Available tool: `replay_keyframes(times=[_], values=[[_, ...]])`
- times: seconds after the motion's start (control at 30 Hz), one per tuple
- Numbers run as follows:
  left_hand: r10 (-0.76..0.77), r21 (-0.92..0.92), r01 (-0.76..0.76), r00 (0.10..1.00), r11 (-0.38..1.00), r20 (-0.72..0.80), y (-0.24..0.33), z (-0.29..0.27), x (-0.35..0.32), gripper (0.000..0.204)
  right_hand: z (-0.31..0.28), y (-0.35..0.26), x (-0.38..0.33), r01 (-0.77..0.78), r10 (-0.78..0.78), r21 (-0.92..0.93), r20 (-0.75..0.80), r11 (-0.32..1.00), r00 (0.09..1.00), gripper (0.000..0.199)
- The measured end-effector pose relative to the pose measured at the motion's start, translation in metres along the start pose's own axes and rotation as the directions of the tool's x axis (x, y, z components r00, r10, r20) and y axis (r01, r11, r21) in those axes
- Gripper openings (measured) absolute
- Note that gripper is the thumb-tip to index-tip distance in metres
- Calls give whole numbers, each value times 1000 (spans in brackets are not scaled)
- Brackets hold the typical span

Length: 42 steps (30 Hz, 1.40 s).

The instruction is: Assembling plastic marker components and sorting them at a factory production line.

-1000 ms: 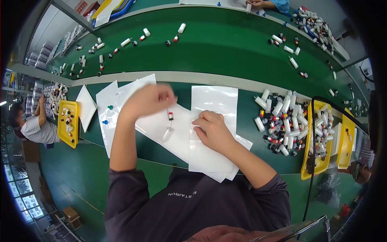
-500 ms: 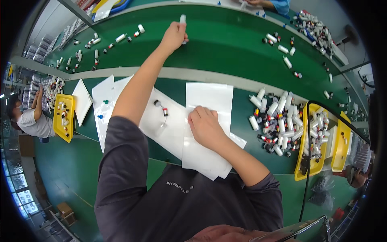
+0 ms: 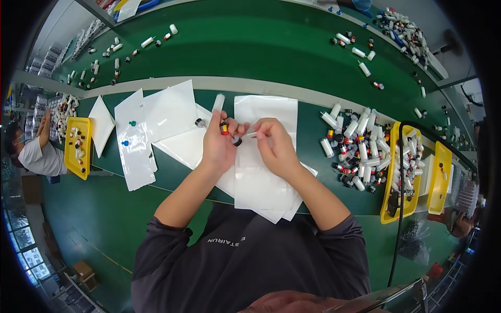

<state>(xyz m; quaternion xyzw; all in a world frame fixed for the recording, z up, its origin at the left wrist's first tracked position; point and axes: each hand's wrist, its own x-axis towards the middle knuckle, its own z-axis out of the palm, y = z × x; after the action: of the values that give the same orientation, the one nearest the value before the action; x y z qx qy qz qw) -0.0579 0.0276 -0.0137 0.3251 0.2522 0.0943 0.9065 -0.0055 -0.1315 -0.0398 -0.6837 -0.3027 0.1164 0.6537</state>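
Two hands meet over the white plastic bags [image 3: 263, 156] stacked at the middle of the green bench [image 3: 172, 208], and everything here is best placed from that stack. The left hand [image 3: 219, 143], at the stack's left edge, is curled around a white tube [image 3: 218, 102] whose top pokes out past the fingers toward the far side; a small red-and-black cap [image 3: 224, 128] sits by its thumb. The right hand [image 3: 276, 146], over the stack's middle, pinches a small pale piece [image 3: 252, 135] between thumb and forefinger, pointed at the left hand and just short of it. I judge this an assembly step, joining the piece to the tube, which calls for fine alignment. Right of the stack lies a heap of loose tubes [image 3: 355, 146], then yellow trays [image 3: 407, 177].
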Motion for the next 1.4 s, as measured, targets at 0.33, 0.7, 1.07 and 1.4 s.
replay_keyframes(times=[0.33, 0.7, 1.07, 1.4], values=[[-194, -71, 276, 814, 958, 548, 3, 65, 34, 15, -55, -29, 16, 183, -163, 10, -416, 983, 895, 28], [-219, 317, 16, 756, 948, 617, -22, 57, 44, 37, -59, -12, 17, 154, -284, -378, -320, 913, 904, 19], [-184, 322, 47, 893, 945, 410, -18, 55, 46, 29, -59, -7, 21, 146, -359, -568, -284, 810, 889, 17], [-60, 441, -148, 903, 885, 425, -22, 56, 44, 29, -61, -15, 20, 157, -454, -606, -375, 780, 808, 20]])
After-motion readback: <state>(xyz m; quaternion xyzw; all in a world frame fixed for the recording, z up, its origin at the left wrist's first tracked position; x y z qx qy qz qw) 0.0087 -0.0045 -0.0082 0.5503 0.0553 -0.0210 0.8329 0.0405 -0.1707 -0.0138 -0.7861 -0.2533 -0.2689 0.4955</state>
